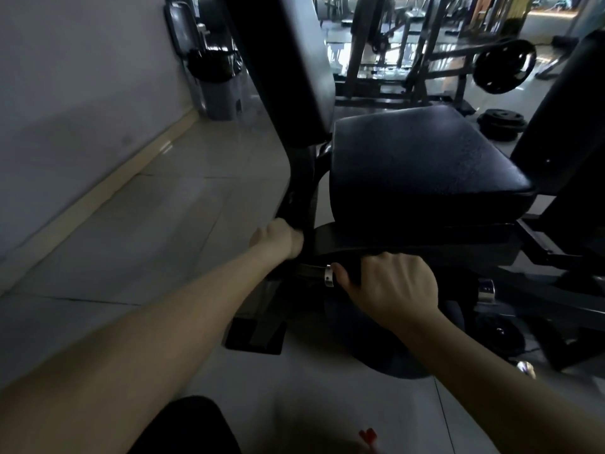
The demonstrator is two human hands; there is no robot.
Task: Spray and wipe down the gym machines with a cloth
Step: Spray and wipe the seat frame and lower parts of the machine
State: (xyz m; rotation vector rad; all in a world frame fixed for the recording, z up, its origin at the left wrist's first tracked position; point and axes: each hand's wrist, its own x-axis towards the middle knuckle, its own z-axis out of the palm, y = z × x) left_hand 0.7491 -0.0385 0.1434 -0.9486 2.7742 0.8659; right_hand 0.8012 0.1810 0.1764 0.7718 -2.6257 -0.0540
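A gym machine fills the middle of the view, with a black padded seat [422, 158] and a tall black backrest [288, 67]. My left hand [276, 240] reaches to the dark frame post [302, 191] below the backrest; its fingers are hidden against the post. Under the seat, my right hand [389, 286] is closed around a black handle [352, 271], next to a chrome ring [329, 275] on the bar. No cloth or spray bottle shows clearly. A small red object [368, 435] sits at the lower edge.
A white wall [82, 93] runs along the left over pale floor tiles. A grey bin [221, 93] stands by the wall. Weight plates [501, 124] lie on the floor at the right, and other machines [409, 54] stand behind. The black foot of the frame [255, 335] rests on the floor.
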